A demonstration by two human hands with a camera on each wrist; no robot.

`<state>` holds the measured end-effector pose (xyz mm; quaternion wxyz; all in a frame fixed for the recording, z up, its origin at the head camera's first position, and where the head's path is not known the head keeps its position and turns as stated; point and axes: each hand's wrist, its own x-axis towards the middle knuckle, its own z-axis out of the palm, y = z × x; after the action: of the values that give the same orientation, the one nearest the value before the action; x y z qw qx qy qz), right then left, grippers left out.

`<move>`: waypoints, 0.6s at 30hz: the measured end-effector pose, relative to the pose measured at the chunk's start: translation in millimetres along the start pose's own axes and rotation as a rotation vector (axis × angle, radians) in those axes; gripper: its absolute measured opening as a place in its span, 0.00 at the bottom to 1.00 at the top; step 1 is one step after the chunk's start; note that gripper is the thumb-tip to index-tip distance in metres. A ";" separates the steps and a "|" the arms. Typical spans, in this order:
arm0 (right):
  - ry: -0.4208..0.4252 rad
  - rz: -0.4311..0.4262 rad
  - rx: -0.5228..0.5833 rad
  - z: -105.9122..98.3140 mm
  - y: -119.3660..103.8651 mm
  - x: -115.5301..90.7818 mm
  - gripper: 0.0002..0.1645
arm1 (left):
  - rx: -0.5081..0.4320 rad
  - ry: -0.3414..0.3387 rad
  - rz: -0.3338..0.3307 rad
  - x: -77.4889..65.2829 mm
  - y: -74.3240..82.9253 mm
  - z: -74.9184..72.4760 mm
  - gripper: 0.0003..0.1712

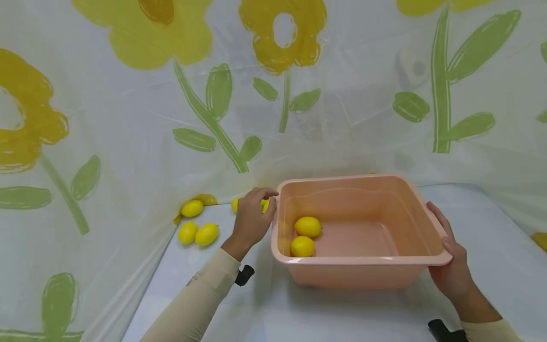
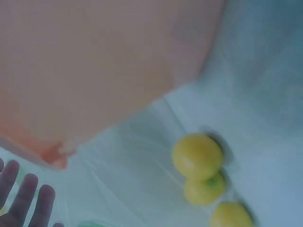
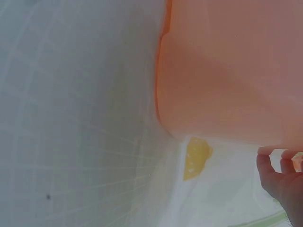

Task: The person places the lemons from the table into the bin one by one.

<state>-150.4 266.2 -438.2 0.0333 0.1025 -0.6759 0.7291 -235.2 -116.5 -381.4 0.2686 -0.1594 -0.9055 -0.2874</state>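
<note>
Sleeve point(image 1: 192, 299), basin point(image 1: 363, 261), left grip point(image 1: 254, 216) spread at one edge, right grip point(image 1: 454, 266) pinching the other (table point(image 1: 487, 228) extends rightward)

Pink rectangular basin point(image 1: 361, 240), open side up, two yellow lemons point(image 1: 308, 227) inside toward its left end

From above, the pink tub point(image 1: 359, 232) has room rightward (two lemons point(image 1: 307, 227) block its left)

The basin point(image 1: 354, 275) is uniform peach-pink; the lemons point(image 1: 308, 227) are bright yellow. The backdrop point(image 1: 342, 137) is whitish, printed with flowers point(image 1: 147, 45) in light yellow and mustard, one with an orange centre point(image 1: 158, 9), and with green, white-streaked stems point(image 1: 440, 85) and leaves point(image 1: 485, 45). The tabletop point(image 1: 256, 313) is white, the sleeves point(image 1: 201, 297) beige, the wrist mounts point(image 1: 245, 275) black.
</note>
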 end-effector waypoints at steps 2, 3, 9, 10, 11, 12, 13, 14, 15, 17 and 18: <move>0.007 -0.001 -0.006 0.6 -0.8 0.9 0.35 | 0.038 0.001 -0.011 -2.6 -7.8 -3.1 0.10; 0.010 0.001 -0.009 0.9 -1.0 0.9 0.35 | 0.053 -0.002 -0.016 -4.2 -11.5 -4.6 0.10; 0.016 0.003 -0.008 2.1 0.4 -0.2 0.35 | 0.155 -0.055 -0.073 -13.2 -33.2 -12.9 0.12; 0.014 -0.002 -0.004 2.0 0.7 -0.4 0.35 | 0.171 -0.066 -0.090 -14.1 -37.3 -14.3 0.12; 0.011 -0.009 -0.005 1.9 0.8 -0.5 0.35 | 0.184 -0.078 -0.107 -15.0 -41.6 -15.7 0.12; 0.006 -0.016 0.001 1.9 0.7 -0.7 0.36 | 0.197 -0.089 -0.122 -15.9 -46.2 -17.3 0.13; -0.001 -0.025 0.006 1.9 0.6 -0.8 0.35 | 0.208 -0.100 -0.143 -16.7 -50.7 -19.0 0.13; -0.007 -0.032 0.009 1.8 0.4 -0.8 0.35 | 0.218 -0.112 -0.165 -17.7 -55.0 -21.0 0.13; -0.013 -0.037 0.011 1.9 0.2 -0.8 0.35 | 0.227 -0.124 -0.184 -18.8 -59.3 -23.1 0.14; -0.018 -0.041 0.014 2.2 -0.4 -0.6 0.35 | 0.245 -0.149 -0.220 -20.9 -67.4 -27.4 0.15; -0.018 -0.041 0.017 2.5 -0.8 -0.6 0.35 | 0.256 -0.160 -0.237 -22.0 -71.2 -29.5 0.15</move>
<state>-149.4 263.8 -437.4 0.0415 0.1230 -0.6676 0.7331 -237.3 -193.1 -404.7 0.1783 -0.0387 -0.9655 -0.1858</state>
